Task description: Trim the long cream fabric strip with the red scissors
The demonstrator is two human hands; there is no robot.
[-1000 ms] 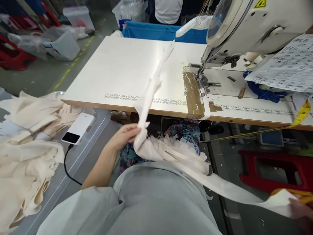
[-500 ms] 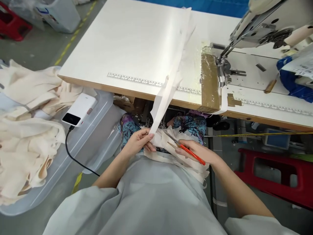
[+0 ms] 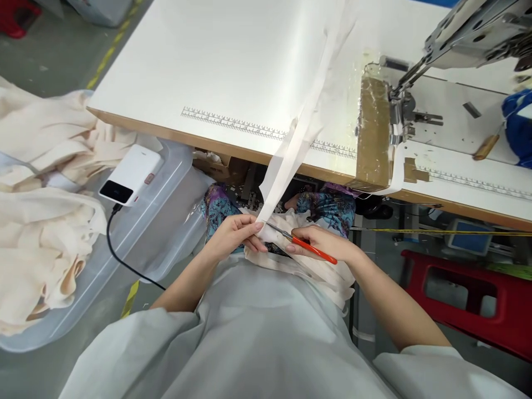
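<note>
A long white fabric strip (image 3: 291, 160) runs down from the worktop (image 3: 233, 66) over its front edge to the person's lap, where its lower end is pinched between the fingers of the left hand (image 3: 236, 235). The right hand (image 3: 322, 244) is closed around a pair of red-handled snips (image 3: 305, 246), whose metal blades point left and meet the strip right at the left fingertips. Under both hands lies a loose heap of more white fabric (image 3: 316, 271) on the lap.

Further up the worktop, the strip lies diagonally across a printed ruler (image 3: 233, 123) near the front edge. To the right stands a sewing machine (image 3: 457, 33), its presser foot beside a patch of brown tape (image 3: 372, 133).

On the left, a clear plastic bin (image 3: 137, 244) carries a white power bank (image 3: 131, 174) with a black cable, just beside a pile of cream cloth pieces (image 3: 45, 221). A red stool (image 3: 469, 299) sits on the floor at the right.
</note>
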